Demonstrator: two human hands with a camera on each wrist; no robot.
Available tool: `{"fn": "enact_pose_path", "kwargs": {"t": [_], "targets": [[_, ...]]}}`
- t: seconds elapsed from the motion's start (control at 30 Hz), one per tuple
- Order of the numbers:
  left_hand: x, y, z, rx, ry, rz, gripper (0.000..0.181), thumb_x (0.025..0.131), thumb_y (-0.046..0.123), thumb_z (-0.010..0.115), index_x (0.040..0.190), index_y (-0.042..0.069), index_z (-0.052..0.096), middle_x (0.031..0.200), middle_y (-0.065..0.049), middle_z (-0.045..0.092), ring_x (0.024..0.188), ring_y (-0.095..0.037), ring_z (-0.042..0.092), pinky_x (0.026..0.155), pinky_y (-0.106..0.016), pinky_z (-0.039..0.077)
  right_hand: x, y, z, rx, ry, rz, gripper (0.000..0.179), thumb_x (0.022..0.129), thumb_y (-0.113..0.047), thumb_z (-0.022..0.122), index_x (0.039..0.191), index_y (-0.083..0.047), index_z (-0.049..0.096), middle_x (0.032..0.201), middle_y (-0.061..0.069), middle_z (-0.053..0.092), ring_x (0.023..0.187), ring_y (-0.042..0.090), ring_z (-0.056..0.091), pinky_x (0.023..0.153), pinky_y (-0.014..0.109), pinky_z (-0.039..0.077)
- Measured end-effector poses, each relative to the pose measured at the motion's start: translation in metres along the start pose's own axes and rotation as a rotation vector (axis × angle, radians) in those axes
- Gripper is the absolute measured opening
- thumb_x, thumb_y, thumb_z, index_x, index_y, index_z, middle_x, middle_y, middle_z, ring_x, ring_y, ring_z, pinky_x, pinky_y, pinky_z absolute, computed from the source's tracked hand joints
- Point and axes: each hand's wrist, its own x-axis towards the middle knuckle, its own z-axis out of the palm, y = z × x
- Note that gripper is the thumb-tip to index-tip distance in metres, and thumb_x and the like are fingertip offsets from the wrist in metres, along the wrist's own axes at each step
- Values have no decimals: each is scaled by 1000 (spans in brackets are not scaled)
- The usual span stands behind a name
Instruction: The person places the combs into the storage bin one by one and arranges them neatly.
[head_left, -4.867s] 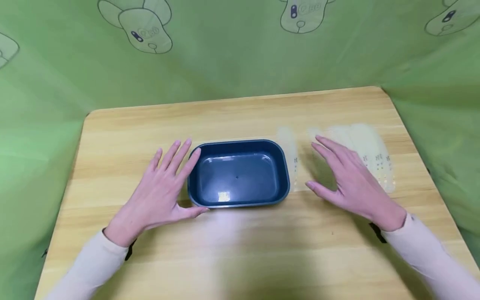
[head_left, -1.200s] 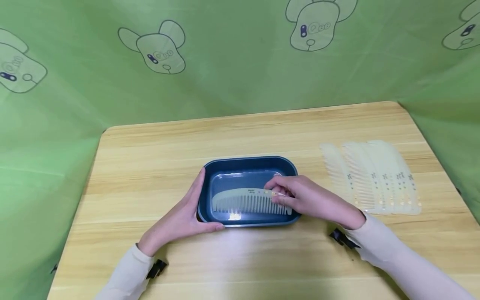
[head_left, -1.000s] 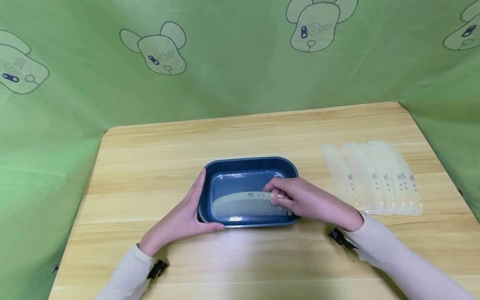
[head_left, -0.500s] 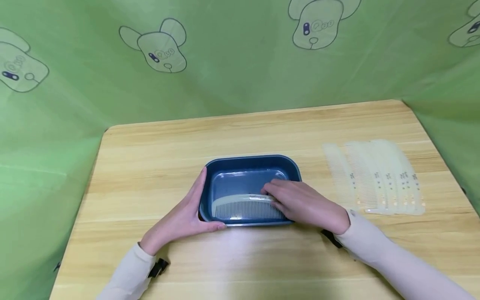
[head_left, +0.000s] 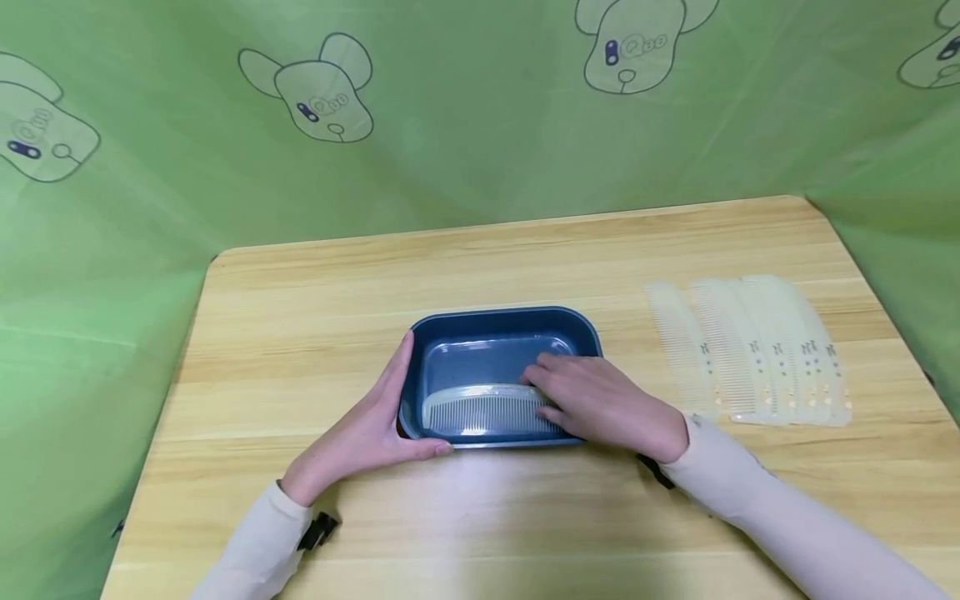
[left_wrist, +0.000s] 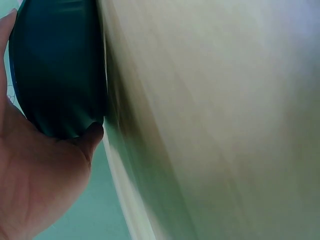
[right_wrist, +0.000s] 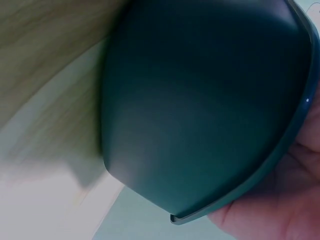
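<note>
A dark blue rectangular box (head_left: 480,358) stands near the middle of the table. Around its left end spans my left hand (head_left: 360,433), thumb (left_wrist: 93,137) along the near wall and fingers on the far side. Inside, along the near wall, lies a pale translucent comb (head_left: 480,411), teeth toward me, its right end hidden by my right hand (head_left: 600,404). That hand reaches in over the box's right rim, with thumb and fingertips apart over the comb. In the right wrist view the box's outer wall (right_wrist: 195,115) hides the fingertips.
Several similar pale combs (head_left: 750,358) lie fanned and overlapping on the right of the wooden table (head_left: 315,292). Green cloth (head_left: 465,158) printed with cartoon heads rises behind and at both sides.
The right hand has brought a comb from the right into the box and lowered it toward the near wall. Its fingers have loosened. The left hand stays at the box's left end.
</note>
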Motion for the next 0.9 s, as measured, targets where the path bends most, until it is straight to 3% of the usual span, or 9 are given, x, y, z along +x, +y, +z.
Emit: {"fn": "enact_pose_path", "kwargs": {"t": [0.2, 0.37, 0.73, 0.9], "targets": [[1, 0, -2, 0, 1, -4, 145, 84, 53, 95, 174, 31, -16, 182, 2, -9, 165, -28, 9, 127, -57, 25, 2, 0, 0, -14, 10, -11, 26, 98, -18, 85, 119, -7, 74, 95, -1, 61, 81, 16, 55, 66, 30, 49], [1, 1, -2, -2, -4, -10, 145, 83, 55, 95, 174, 32, -16, 182, 2, -8, 165, -29, 9, 126, -58, 26, -2, 1, -1, 30, 59, -3, 28, 99, -22, 84, 120, -7, 75, 101, 1, 64, 85, 16, 57, 70, 33, 53], [3, 1, -3, -4, 5, 11, 145, 83, 50, 96, 174, 30, -15, 182, 1, -8, 165, -29, 9, 127, -58, 26, -9, 10, -3, 306, 215, -3, 43, 99, -25, 84, 133, -3, 70, 120, 4, 66, 102, 17, 61, 89, 38, 58], [0, 2, 0, -10, 1, 13, 145, 83, 53, 96, 175, 28, -15, 182, 1, -8, 165, -28, 8, 127, -58, 25, -18, 15, -1, 433, 317, -30, 41, 98, -15, 85, 134, -4, 68, 123, 6, 67, 110, 20, 66, 96, 38, 58]]}}
